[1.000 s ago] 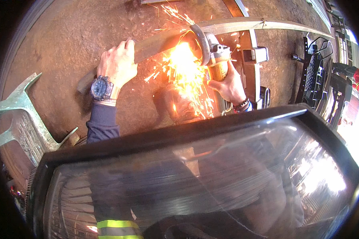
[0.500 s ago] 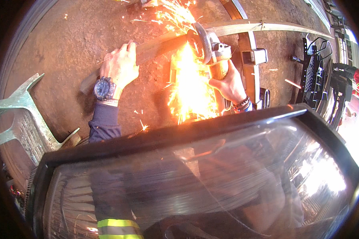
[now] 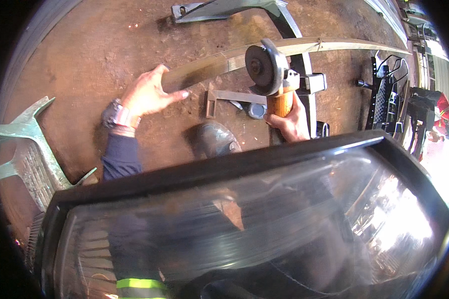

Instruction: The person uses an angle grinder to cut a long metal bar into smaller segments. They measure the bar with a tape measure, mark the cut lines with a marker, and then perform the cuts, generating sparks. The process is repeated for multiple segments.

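Note:
My right hand [image 3: 290,121] is wrapped round the yellow body of an angle grinder [image 3: 281,102]. Its dark disc [image 3: 260,69], under a metal guard, is raised beside a long metal bar [image 3: 199,71], and no sparks fly. At the bar's left end, my left hand [image 3: 152,94] grips it, fingers over the upper edge and thumb stretched along the lower. A thin line crosses the bar left of the disc. Below the bar lie a try square [image 3: 229,94] and a small round blue-grey object [image 3: 257,110]. A clear visor [image 3: 224,239] with a black frame covers the lower view.
A dark boot [image 3: 217,139] stands on the brown floor [image 3: 85,65]. Left is a worn pale-green chair [image 3: 35,144]. A grey metal frame [image 3: 219,10] runs beneath the bar. Black metalwork [image 3: 381,97] lies at right, with a person in red [image 3: 443,112] beyond.
The bright spark stream has stopped. The grinder has lifted off the bar and moved slightly right and down. My left hand's thumb is spread wider, and the square and boot now show.

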`<move>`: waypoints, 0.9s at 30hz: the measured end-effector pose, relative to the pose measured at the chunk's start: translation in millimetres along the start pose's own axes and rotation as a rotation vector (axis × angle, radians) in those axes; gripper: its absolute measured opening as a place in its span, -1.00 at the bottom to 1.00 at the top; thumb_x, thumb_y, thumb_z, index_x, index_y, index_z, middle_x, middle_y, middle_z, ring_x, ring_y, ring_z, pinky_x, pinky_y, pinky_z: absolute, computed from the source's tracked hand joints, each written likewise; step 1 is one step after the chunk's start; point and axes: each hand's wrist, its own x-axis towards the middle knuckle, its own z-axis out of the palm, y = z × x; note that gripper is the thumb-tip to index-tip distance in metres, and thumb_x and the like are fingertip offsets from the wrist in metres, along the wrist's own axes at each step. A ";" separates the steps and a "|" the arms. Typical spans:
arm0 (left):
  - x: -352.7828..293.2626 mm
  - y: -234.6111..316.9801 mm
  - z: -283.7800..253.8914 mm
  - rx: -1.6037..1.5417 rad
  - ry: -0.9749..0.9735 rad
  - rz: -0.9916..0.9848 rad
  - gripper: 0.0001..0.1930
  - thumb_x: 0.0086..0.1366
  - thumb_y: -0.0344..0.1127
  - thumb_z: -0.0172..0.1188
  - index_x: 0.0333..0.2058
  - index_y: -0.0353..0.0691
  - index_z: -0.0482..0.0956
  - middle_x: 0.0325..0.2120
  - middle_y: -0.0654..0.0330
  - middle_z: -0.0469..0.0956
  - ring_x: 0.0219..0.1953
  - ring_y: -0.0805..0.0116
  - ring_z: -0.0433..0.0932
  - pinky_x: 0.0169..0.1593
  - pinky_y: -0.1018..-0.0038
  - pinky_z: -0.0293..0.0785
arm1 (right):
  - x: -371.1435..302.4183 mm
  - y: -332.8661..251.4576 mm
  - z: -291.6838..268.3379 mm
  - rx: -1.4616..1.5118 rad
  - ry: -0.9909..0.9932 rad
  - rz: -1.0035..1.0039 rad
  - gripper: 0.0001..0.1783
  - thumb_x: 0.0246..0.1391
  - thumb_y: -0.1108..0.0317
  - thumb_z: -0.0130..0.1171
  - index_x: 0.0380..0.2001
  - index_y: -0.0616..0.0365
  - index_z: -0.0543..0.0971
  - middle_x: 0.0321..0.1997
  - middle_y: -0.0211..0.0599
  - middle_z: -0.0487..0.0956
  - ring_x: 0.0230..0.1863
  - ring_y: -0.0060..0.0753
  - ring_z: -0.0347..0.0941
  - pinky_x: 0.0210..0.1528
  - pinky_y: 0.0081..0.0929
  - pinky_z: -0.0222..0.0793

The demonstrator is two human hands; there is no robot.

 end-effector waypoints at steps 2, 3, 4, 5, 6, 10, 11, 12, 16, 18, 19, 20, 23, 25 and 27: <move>13.4 -10.3 2.2 -0.044 -0.020 -0.020 -0.27 0.01 0.17 0.53 -0.03 -0.30 0.59 -0.25 -0.14 0.67 -0.16 -0.01 0.67 -0.06 0.19 0.55 | -6.2 -0.2 -12.1 0.044 -0.006 0.032 -0.24 -0.29 0.41 0.44 0.09 0.25 0.43 -0.09 -0.25 0.59 -0.10 -0.40 0.53 0.02 -0.37 0.49; 17.4 -12.0 -2.7 -0.081 -0.102 -0.061 -0.33 0.01 0.15 0.54 -0.10 -0.31 0.63 -0.31 -0.14 0.67 -0.20 0.03 0.67 -0.09 0.21 0.54 | -6.0 -1.9 -14.5 0.029 -0.013 0.030 -0.24 -0.29 0.41 0.44 0.10 0.25 0.42 -0.10 -0.26 0.59 -0.10 -0.40 0.52 0.02 -0.37 0.49; 13.6 -11.5 -1.2 -0.035 -0.057 -0.076 -0.35 0.00 0.17 0.53 -0.14 -0.28 0.64 -0.31 -0.11 0.69 -0.20 0.01 0.69 -0.09 0.18 0.56 | -5.9 -0.4 -16.6 0.030 -0.034 0.034 -0.24 -0.29 0.41 0.44 0.09 0.25 0.42 -0.10 -0.26 0.59 -0.11 -0.40 0.52 0.01 -0.37 0.49; 11.3 -9.9 1.6 0.011 -0.023 -0.078 -0.37 0.00 0.19 0.53 -0.18 -0.26 0.65 -0.31 -0.09 0.70 -0.20 -0.01 0.70 -0.10 0.16 0.58 | -8.8 -2.5 -17.2 0.029 -0.040 0.046 -0.24 -0.29 0.41 0.44 0.09 0.25 0.42 -0.11 -0.26 0.59 -0.12 -0.40 0.53 0.00 -0.37 0.50; 9.5 -8.4 4.4 0.057 0.012 -0.079 -0.39 0.00 0.21 0.52 -0.23 -0.24 0.66 -0.30 -0.06 0.71 -0.20 -0.03 0.71 -0.10 0.13 0.60 | -11.9 -5.9 -17.4 0.029 -0.046 0.059 -0.25 -0.28 0.41 0.44 0.09 0.25 0.42 -0.11 -0.26 0.59 -0.12 -0.40 0.53 -0.01 -0.37 0.50; 3.8 -2.0 11.0 0.139 0.142 0.009 -0.45 0.04 0.16 0.50 -0.24 -0.20 0.62 -0.35 -0.04 0.71 -0.28 -0.09 0.71 -0.20 0.08 0.62 | -24.7 -11.6 -20.6 -0.154 -0.049 -0.019 -0.30 -0.28 0.41 0.42 0.02 0.30 0.43 -0.19 -0.20 0.60 -0.22 -0.39 0.55 -0.13 -0.38 0.54; -2.4 0.2 13.4 0.173 0.191 0.036 -0.47 0.06 0.14 0.49 -0.23 -0.20 0.60 -0.36 -0.04 0.71 -0.29 -0.09 0.71 -0.22 0.07 0.62 | -23.9 -5.0 -17.7 -0.147 -0.054 -0.012 -0.31 -0.28 0.40 0.43 0.01 0.31 0.43 -0.20 -0.19 0.60 -0.23 -0.39 0.55 -0.14 -0.39 0.54; -7.6 1.4 15.8 0.207 0.241 0.065 -0.49 0.08 0.12 0.47 -0.22 -0.19 0.59 -0.36 -0.04 0.70 -0.30 -0.10 0.71 -0.24 0.07 0.62 | -23.1 1.8 -13.8 -0.140 -0.058 -0.004 -0.31 -0.29 0.39 0.43 0.00 0.33 0.43 -0.21 -0.19 0.60 -0.24 -0.39 0.55 -0.15 -0.39 0.54; -19.1 2.0 25.8 0.248 0.353 0.086 -0.53 0.12 0.05 0.44 -0.19 -0.17 0.55 -0.39 -0.05 0.69 -0.30 -0.10 0.71 -0.26 0.05 0.63 | -17.8 11.0 -4.4 -0.214 -0.057 -0.041 -0.30 -0.30 0.34 0.45 -0.04 0.37 0.42 -0.27 -0.16 0.62 -0.29 -0.39 0.56 -0.18 -0.39 0.54; -20.6 3.9 27.2 0.272 0.348 0.059 -0.55 0.12 0.03 0.44 -0.20 -0.17 0.54 -0.39 -0.04 0.69 -0.31 -0.09 0.70 -0.28 0.06 0.63 | -15.3 16.5 -2.2 -0.263 -0.038 -0.059 -0.29 -0.31 0.32 0.46 -0.04 0.37 0.42 -0.30 -0.11 0.62 -0.32 -0.35 0.57 -0.20 -0.36 0.54; -22.0 5.2 27.6 0.280 0.350 0.063 -0.55 0.12 0.03 0.44 -0.20 -0.16 0.54 -0.39 -0.03 0.69 -0.31 -0.08 0.71 -0.28 0.06 0.63 | -16.2 17.8 -1.3 -0.272 -0.028 -0.080 -0.30 -0.31 0.31 0.46 -0.05 0.37 0.42 -0.31 -0.10 0.61 -0.32 -0.34 0.57 -0.20 -0.36 0.54; -18.9 5.6 30.8 0.273 0.350 0.080 -0.56 0.12 0.02 0.43 -0.21 -0.16 0.53 -0.40 -0.02 0.69 -0.31 -0.07 0.71 -0.29 0.07 0.63 | -18.8 17.0 -2.5 -0.296 -0.008 -0.092 -0.30 -0.31 0.31 0.46 -0.06 0.36 0.42 -0.32 -0.09 0.61 -0.32 -0.33 0.57 -0.20 -0.36 0.54; -18.5 4.2 37.3 0.294 0.376 0.116 -0.56 0.12 0.01 0.43 -0.20 -0.16 0.52 -0.41 0.00 0.69 -0.32 -0.04 0.71 -0.30 0.11 0.63 | -18.0 19.7 -4.6 -0.321 -0.012 -0.118 -0.32 -0.30 0.31 0.46 -0.08 0.35 0.42 -0.34 -0.07 0.61 -0.35 -0.30 0.58 -0.22 -0.35 0.54; -30.0 1.5 33.1 0.337 0.395 0.091 -0.56 0.12 -0.01 0.43 -0.19 -0.16 0.51 -0.42 0.02 0.68 -0.33 -0.02 0.71 -0.30 0.12 0.63 | -11.3 22.9 1.9 -0.281 -0.056 -0.132 -0.34 -0.30 0.31 0.46 -0.10 0.34 0.42 -0.36 -0.07 0.61 -0.37 -0.29 0.59 -0.23 -0.34 0.54; -25.6 0.6 36.4 0.329 0.398 0.102 -0.56 0.12 -0.02 0.44 -0.17 -0.15 0.51 -0.43 0.03 0.68 -0.33 0.00 0.71 -0.31 0.13 0.63 | -12.8 23.8 0.5 -0.267 -0.051 -0.102 -0.36 -0.29 0.31 0.45 -0.11 0.33 0.41 -0.38 -0.07 0.61 -0.39 -0.27 0.59 -0.25 -0.32 0.54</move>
